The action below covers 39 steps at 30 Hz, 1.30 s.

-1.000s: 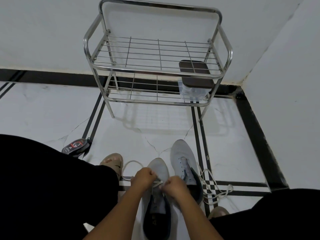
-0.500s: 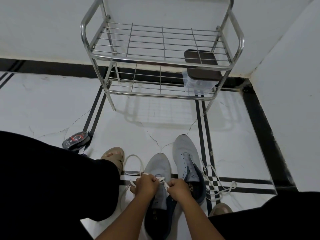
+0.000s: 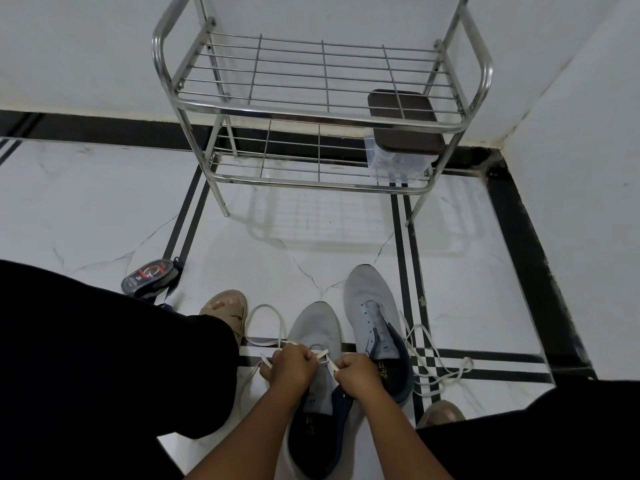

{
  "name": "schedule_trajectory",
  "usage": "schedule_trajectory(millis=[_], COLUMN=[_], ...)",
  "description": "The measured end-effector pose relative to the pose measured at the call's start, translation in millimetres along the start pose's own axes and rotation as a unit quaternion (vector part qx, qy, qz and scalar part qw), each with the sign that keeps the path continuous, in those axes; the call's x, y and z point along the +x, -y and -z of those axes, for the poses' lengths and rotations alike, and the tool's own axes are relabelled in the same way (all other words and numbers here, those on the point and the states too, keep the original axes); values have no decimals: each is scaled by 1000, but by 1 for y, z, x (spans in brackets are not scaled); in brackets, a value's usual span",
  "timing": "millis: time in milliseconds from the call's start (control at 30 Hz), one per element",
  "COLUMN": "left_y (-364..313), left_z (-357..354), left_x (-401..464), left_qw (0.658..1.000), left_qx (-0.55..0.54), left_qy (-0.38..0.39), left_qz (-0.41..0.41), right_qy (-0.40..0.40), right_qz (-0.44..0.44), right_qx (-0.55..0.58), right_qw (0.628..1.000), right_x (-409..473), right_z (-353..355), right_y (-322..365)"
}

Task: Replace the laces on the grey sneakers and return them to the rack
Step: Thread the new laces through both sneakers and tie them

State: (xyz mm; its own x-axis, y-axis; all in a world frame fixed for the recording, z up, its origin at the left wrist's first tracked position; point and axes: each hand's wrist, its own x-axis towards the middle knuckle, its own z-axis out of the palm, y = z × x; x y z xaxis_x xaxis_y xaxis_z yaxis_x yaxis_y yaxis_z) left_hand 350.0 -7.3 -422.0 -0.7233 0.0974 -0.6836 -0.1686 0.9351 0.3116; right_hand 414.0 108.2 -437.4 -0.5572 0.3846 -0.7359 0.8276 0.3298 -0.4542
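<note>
Lower centre: left hand and right hand are each pinching the lace, tensioning it across the sneaker.

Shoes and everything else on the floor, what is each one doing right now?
Left hand: grips the white lace.
Right hand: grips the same lace.
Near sneaker: on the floor, being laced.
Far sneaker: on the floor, unlaced, tongue open.
Loose lace: lying on the floor beside it.
Rack: standing, no shoes on it.
Box: lid on, on the lower shelf.
</note>
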Motion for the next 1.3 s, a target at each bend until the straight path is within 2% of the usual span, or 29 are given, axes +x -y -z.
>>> schedule_trajectory(millis=[267,433,600,767,867,967,1033,1067,1133,1167,1233,1267,1300], left_y=[-1,-3,-1,0,5,7,8,8,11,13,14,15,15], left_z=[-9,-12,-14,-6,-7,-4,2,4,8,10,12,12,12], left_x=[3,4,6,4,0,-8,-13,-15,-19,-21,-22,-21,-19], left_qw=[997,990,990,989,980,976,977,976,974,974,980,986,992], left_qx=[52,83,82,89,119,116,111,113,117,119,108,88,66], left_qy=[-38,-73,-69,-63,-119,-167,-173,-178,-190,-190,-166,-140,-105], left_qz=[-41,-88,-92,-102,-108,-80,-61,-52,-38,-31,-20,-14,-6], right_qy=[-7,-12,-57,-66,-105,-162,-206,-234,-322,-393,-537,-587,-610], right_qz=[-1,-25,-8,-1,1,-14,-49,-74,-102,-89,-9,43,86], right_qx=[-1,63,99,119,77,109,235,333,508,540,522,491,453], right_qw=[1000,998,993,991,991,981,949,911,792,739,663,642,644], right_x=[1,6,6,4,1,-2,-7,-10,-17,-23,-37,-44,-50], right_z=[-2,-3,-8,-9,-6,5,31,52,104,129,166,174,172], right_y=[-1,2,-1,6,15,22,29,34,42,45,54,60,67])
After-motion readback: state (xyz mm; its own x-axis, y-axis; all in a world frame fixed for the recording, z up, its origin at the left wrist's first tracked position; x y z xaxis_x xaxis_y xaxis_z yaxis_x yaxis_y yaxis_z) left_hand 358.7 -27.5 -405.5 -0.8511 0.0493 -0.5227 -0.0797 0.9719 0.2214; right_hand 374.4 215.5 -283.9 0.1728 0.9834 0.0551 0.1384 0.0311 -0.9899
